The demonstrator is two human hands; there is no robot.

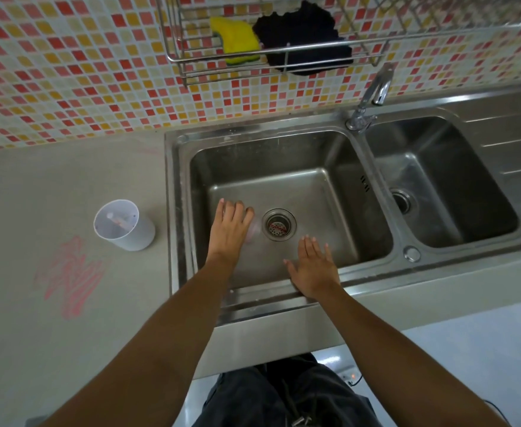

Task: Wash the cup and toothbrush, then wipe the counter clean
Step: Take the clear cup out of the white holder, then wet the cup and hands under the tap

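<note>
A white plastic cup (pixel 124 224) stands on the grey counter (pixel 37 186) left of the sink, with a pale toothbrush (pixel 118 221) lying inside it. Pink scribble marks (pixel 69 277) stain the counter in front of the cup. My left hand (pixel 231 229) hangs palm down over the left basin (pixel 314 155), beside the drain (pixel 278 224), fingers apart and holding nothing. My right hand (pixel 313 268) hovers flat over the basin's front edge, also holding nothing.
A faucet (pixel 373 97) rises between the two basins, its spout over the divider. A wire rack (pixel 185 61) on the tiled wall holds a yellow sponge (pixel 236 38) and a black cloth (pixel 305 38). A second basin (pixel 438 180) and drainboard lie to the right.
</note>
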